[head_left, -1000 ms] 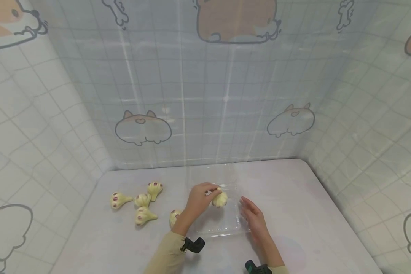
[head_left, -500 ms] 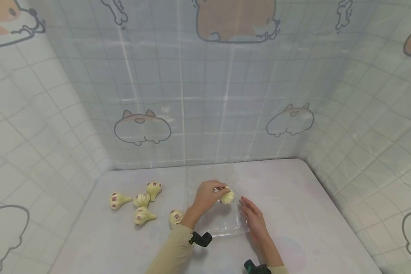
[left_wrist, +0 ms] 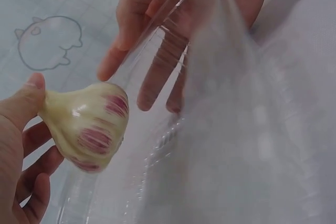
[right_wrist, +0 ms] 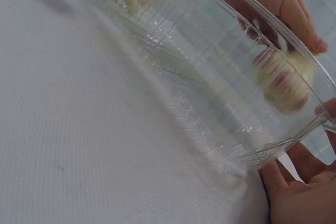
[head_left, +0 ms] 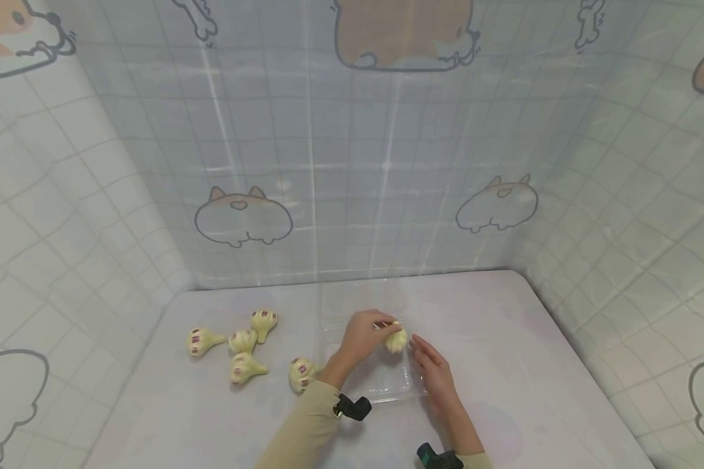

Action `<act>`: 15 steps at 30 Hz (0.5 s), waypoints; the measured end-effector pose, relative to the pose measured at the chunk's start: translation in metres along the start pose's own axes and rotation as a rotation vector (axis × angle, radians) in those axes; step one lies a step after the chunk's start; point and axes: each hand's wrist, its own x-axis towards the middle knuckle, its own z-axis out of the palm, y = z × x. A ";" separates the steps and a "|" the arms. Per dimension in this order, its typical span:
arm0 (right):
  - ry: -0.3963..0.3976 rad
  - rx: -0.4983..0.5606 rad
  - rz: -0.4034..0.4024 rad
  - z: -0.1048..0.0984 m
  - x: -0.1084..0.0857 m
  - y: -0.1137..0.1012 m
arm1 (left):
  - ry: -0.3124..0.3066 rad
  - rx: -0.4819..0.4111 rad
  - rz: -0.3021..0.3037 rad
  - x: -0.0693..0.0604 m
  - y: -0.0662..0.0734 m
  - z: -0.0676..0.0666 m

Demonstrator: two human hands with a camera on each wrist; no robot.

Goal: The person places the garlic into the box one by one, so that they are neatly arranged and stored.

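Note:
My left hand (head_left: 360, 339) pinches a garlic bulb (head_left: 396, 339) by its stem, over the right part of a clear plastic container (head_left: 381, 395). In the left wrist view the bulb (left_wrist: 92, 124) shows purple patches, with thumb and fingers at its narrow end. Seen through the clear wall in the right wrist view, the bulb (right_wrist: 286, 81) hangs inside the rim, above the container floor. My right hand (head_left: 437, 378) is at the container's right side, fingers extended along the outer wall; whether they all touch it, I cannot tell.
One garlic bulb (head_left: 302, 374) lies just left of the container. Farther left on the white table (head_left: 540, 391) several more bulbs (head_left: 246, 369) lie in a loose group. The container's clear lid (head_left: 360, 296) lies open toward the back wall (head_left: 352, 163).
My left hand has moved right with the garlic bulb, bringing it nearer the container's right wall. The right hand has stayed in place.

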 end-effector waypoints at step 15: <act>-0.009 0.035 -0.007 0.000 0.000 0.001 | -0.018 0.012 -0.062 -0.002 -0.001 0.007</act>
